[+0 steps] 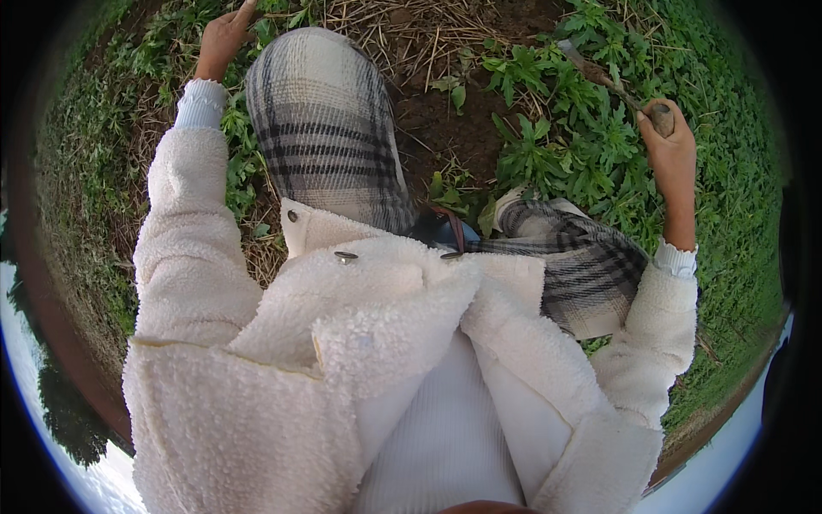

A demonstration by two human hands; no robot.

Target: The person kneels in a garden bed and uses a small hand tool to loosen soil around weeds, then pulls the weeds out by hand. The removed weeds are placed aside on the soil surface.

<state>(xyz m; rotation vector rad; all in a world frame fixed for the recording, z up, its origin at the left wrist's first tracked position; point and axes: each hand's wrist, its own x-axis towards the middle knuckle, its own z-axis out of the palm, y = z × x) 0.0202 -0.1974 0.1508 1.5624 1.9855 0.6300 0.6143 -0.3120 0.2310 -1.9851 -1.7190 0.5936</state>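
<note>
My right hand (672,146) is closed round the round handle (662,120) of a hand weeding tool. From the handle, its thin, soil-stained metal shank (626,96) runs up and left to a flat blade (570,49). The blade hangs over or among leafy green plants (594,132); whether it touches them I cannot tell. Near the top left edge is my left hand (222,40), beside low weeds, with one finger stretched upward. Its other fingers are curled and partly hidden, so anything inside them cannot be made out.
Between my knees is bare brown soil (449,138), with dry straw (411,38) spread beyond it. My plaid-covered raised knee (324,122) stands between the left hand and the soil. Low weeds (122,122) cover the left side, and denser greenery (732,212) grows on the right.
</note>
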